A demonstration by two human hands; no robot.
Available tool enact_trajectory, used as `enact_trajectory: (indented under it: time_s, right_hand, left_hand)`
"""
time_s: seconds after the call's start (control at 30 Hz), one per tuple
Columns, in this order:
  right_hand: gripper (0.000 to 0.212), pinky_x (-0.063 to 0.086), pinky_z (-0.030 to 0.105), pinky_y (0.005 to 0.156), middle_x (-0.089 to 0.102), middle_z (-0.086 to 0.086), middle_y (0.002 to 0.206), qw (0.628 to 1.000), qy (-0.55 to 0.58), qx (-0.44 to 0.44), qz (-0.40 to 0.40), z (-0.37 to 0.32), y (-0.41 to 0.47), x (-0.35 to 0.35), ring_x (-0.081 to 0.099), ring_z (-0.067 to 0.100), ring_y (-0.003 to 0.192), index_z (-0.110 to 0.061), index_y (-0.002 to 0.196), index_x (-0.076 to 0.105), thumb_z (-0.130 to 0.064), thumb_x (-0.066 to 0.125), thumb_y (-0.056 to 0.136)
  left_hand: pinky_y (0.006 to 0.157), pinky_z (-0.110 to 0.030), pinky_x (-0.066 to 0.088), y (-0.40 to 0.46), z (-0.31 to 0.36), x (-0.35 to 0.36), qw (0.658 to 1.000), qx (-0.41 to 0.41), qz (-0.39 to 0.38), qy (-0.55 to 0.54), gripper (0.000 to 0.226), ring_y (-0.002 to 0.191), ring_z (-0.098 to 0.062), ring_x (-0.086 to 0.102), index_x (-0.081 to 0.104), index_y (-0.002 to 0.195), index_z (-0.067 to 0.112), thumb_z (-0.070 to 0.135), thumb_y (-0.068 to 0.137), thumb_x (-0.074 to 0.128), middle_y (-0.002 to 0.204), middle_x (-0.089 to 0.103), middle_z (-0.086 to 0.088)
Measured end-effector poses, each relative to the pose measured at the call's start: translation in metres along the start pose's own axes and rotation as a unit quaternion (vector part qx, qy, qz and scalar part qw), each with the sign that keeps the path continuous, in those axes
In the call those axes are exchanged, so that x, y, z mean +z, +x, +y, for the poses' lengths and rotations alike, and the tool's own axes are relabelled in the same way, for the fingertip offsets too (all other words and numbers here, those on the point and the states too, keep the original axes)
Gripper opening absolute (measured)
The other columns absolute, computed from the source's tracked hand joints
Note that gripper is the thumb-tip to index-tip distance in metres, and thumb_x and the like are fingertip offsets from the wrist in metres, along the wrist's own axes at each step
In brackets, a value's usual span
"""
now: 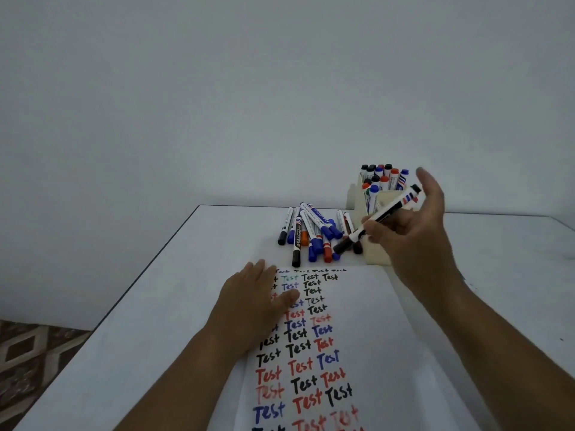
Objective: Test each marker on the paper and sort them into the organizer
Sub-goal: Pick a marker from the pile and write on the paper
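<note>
Partly hidden: left hand (255,301) covers the leftmost column of words at the far end of the paper (367,331), and the paper's near edge is cut off by the frame bottom. Organizer (378,250) is half blocked by the right hand (410,225), compartments can't be told apart; its markers stand cap-up, black, blue and red caps. Writing: "Test" repeated in rows in black, red, blue, one green near the far end; some red ones faint. Marker barrel print too small/blurred to read, no brand legible. Loose marker pile (314,233) lies on the table (186,290) between paper and wall, just left of the organizer, mixed caps incl. one orange. Poses: left hand flat, palm down, fingers straight, pressing the paper. Right hand raised above table in front of the organizer, thumb + fingers pinching a black marker (378,217) mid-barrel, held slanted, dark end pointing down-left toward the pile, other end up-right; index finger stuck out straight upward. Floor w/ patterned rug at lower left.
</note>
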State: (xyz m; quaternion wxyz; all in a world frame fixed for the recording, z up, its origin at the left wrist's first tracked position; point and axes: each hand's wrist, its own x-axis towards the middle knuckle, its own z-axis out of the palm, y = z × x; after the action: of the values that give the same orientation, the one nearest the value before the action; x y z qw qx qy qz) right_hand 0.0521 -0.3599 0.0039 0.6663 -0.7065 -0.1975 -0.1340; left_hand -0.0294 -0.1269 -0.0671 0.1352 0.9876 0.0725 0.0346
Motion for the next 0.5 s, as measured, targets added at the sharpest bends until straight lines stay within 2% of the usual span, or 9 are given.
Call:
enact_trajectory:
  time_s: [0.07, 0.17, 0.27, 0.37, 0.43, 0.5]
  right_hand:
    - [0.082, 0.058, 0.039, 0.083, 0.075, 0.008, 0.086, 0.998, -0.042, -0.015, 0.038, -0.015, 0.009, -0.013, 0.074, 0.019, 0.084, -0.041, 0.148, 0.023, -0.009, 0.074, 0.091]
    - [0.068, 0.056, 0.038, 0.074, 0.072, 0.005, 0.09, 0.988, -0.125, -0.043, 0.077, -0.025, 0.03, -0.03, 0.073, 0.019, 0.082, -0.05, 0.141, 0.027, -0.019, 0.068, 0.096]
    - [0.06, 0.052, 0.025, 0.065, 0.067, 0.002, 0.101, 0.973, -0.203, -0.064, 0.088, -0.02, 0.06, -0.045, 0.07, 0.017, 0.086, -0.045, 0.143, 0.029, -0.017, 0.06, 0.1]
    - [0.056, 0.046, 0.017, 0.067, 0.064, 0.001, 0.108, 0.958, -0.258, -0.083, 0.093, -0.009, 0.084, -0.053, 0.067, 0.016, 0.088, -0.035, 0.146, 0.032, -0.012, 0.057, 0.101]
    - [0.054, 0.048, 0.021, 0.068, 0.064, 0.002, 0.107, 0.945, -0.302, -0.096, 0.076, 0.001, 0.093, -0.053, 0.064, 0.018, 0.086, -0.031, 0.144, 0.034, -0.01, 0.058, 0.1]
    - [0.048, 0.053, 0.033, 0.07, 0.064, 0.003, 0.104, 0.929, -0.356, -0.098, 0.037, 0.016, 0.1, -0.052, 0.065, 0.023, 0.081, -0.028, 0.142, 0.038, -0.012, 0.058, 0.1]
  left_hand:
    - [0.118, -0.036, 0.022, 0.003, 0.0, 0.0, 1.0, 0.001, 0.014, 0.01, 0.076, 0.146, -0.017, 0.026, 0.029, 0.154, 0.023, 0.071, 0.096, 0.028, 0.159, 0.029, 0.002]
    - [0.118, -0.041, 0.028, 0.009, -0.004, 0.005, 0.999, -0.005, 0.009, 0.032, 0.08, 0.146, -0.018, 0.028, 0.027, 0.154, 0.024, 0.076, 0.092, 0.025, 0.16, 0.028, 0.002]
    - [0.123, -0.043, 0.02, 0.012, -0.005, 0.008, 0.999, -0.011, -0.017, 0.039, 0.082, 0.153, -0.019, 0.013, 0.018, 0.158, 0.025, 0.075, 0.093, 0.024, 0.167, 0.012, 0.0]
    - [0.124, -0.043, 0.015, 0.012, -0.004, 0.008, 0.999, -0.01, -0.022, 0.036, 0.084, 0.154, -0.018, 0.007, 0.013, 0.159, 0.026, 0.076, 0.093, 0.023, 0.168, 0.006, 0.001]
    - [0.125, -0.042, 0.012, 0.012, -0.004, 0.008, 0.999, -0.01, -0.024, 0.032, 0.084, 0.154, -0.018, 0.004, 0.012, 0.16, 0.026, 0.076, 0.093, 0.023, 0.168, 0.004, 0.001]
    - [0.125, -0.042, 0.013, 0.012, -0.005, 0.007, 0.999, -0.008, -0.022, 0.034, 0.084, 0.154, -0.018, 0.005, 0.013, 0.159, 0.026, 0.076, 0.093, 0.023, 0.168, 0.005, 0.0]
